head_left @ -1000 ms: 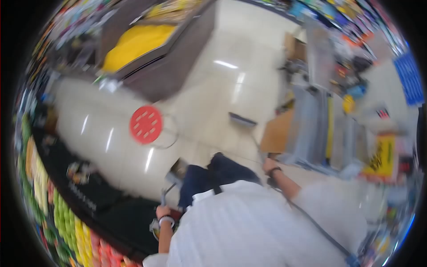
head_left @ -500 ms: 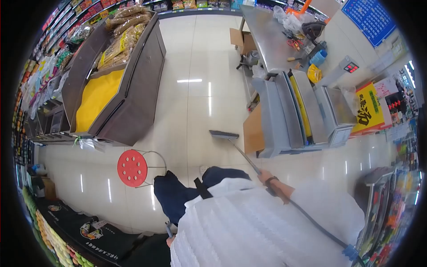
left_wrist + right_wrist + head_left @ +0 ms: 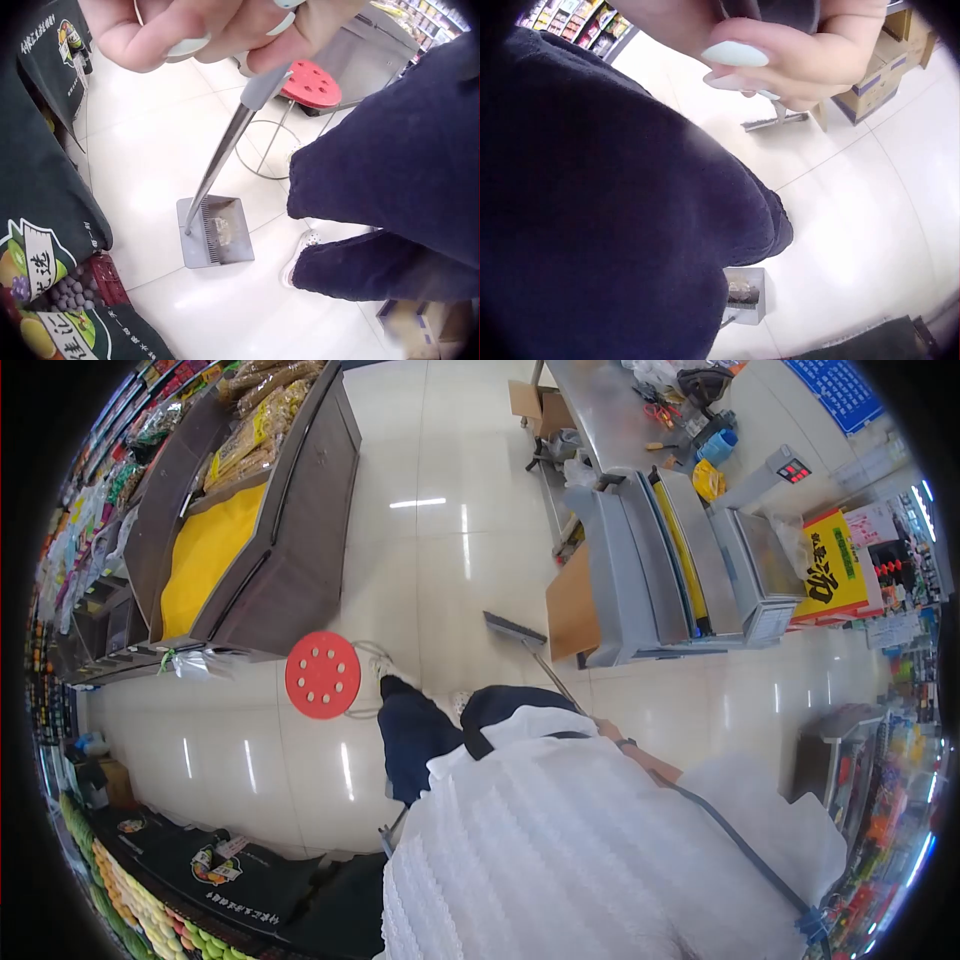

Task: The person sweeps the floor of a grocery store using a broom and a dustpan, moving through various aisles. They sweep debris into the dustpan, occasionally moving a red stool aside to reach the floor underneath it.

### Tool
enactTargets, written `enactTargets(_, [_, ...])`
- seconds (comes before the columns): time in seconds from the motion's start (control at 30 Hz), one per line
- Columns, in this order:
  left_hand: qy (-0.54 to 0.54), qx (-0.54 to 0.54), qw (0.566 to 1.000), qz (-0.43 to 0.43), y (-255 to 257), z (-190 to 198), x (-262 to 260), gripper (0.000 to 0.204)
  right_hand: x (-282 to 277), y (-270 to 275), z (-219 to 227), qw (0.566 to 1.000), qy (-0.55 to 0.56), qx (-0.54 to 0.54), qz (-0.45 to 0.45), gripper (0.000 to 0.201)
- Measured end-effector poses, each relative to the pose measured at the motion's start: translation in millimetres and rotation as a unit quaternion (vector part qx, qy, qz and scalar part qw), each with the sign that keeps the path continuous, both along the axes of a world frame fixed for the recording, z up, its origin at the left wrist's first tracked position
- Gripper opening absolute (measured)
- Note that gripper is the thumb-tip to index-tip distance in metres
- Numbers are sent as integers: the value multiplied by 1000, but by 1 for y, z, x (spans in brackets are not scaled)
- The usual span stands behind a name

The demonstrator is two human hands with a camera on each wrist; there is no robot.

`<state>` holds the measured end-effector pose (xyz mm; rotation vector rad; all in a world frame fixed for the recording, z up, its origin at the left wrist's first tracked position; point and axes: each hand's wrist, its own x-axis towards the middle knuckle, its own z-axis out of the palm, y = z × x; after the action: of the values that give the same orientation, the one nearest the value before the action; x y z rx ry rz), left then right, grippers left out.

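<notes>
My left hand grips the grey top of a metal pole in the left wrist view. At the pole's lower end a grey dustpan with a toothed edge rests on the floor, with some light debris inside. In the right wrist view my right hand has its fingers curled round a dark handle. The broom's head lies on the floor ahead of my legs, its handle running back to my right hand. In the head view my left hand is hidden by the white top.
A red round stool stands on the floor left of my legs. Beyond it is a brown display bin. To the right are a cardboard sheet, grey machine and metal table. Dark-draped produce stands line the near left.
The head view has swung and steadied from a blur. Against half a second ago, the broom head lies a little higher and further right in view, and the left hand has gone out of the head view.
</notes>
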<state>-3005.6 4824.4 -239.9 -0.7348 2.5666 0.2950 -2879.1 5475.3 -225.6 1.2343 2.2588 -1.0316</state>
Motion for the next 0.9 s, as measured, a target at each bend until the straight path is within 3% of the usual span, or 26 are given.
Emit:
enactTargets(0.13, [-5, 9, 1000, -4, -10, 2, 4, 37, 8, -6, 9, 998, 17, -50, -41, 49])
enactTargets(0.2, [-1, 19, 1000, -10, -7, -3, -10, 37, 29, -1, -28, 996, 51, -54, -38, 50])
enactTargets(0.27, [6, 27, 1000, -14, -6, -6, -26, 38, 34, -4, -36, 994, 86, -60, -33, 50])
enactTargets(0.33, [9, 35, 999, -18, -5, -10, -38, 38, 29, -13, -8, 991, 93, -77, -57, 50])
enactTargets(0.47, [14, 56, 998, -23, 10, -20, -60, 38, 35, -23, -21, 986, 108, -76, -106, 49])
enactTargets(0.53, [10, 68, 997, -16, 26, -28, -61, 38, 27, -24, -19, 961, 168, -120, -184, 47])
enactTargets(0.7, [4, 68, 998, -1, 37, -21, -61, 38, -23, -23, 38, 971, 108, -92, -192, 42])
enactTargets(0.77, [6, 66, 998, -1, 39, -14, -67, 39, -31, -16, 25, 972, 77, -105, -196, 38])
enactTargets(0.8, [10, 66, 998, -1, 42, -11, -74, 39, -32, -15, -2, 960, 101, -96, -243, 36])
enactTargets(0.87, [20, 66, 998, -4, 49, -5, -94, 39, -48, -13, -7, 943, 126, -92, -294, 34])
enactTargets(0.9, [24, 65, 998, -7, 52, -4, -104, 39, -71, -15, 31, 921, 119, -144, -343, 38])
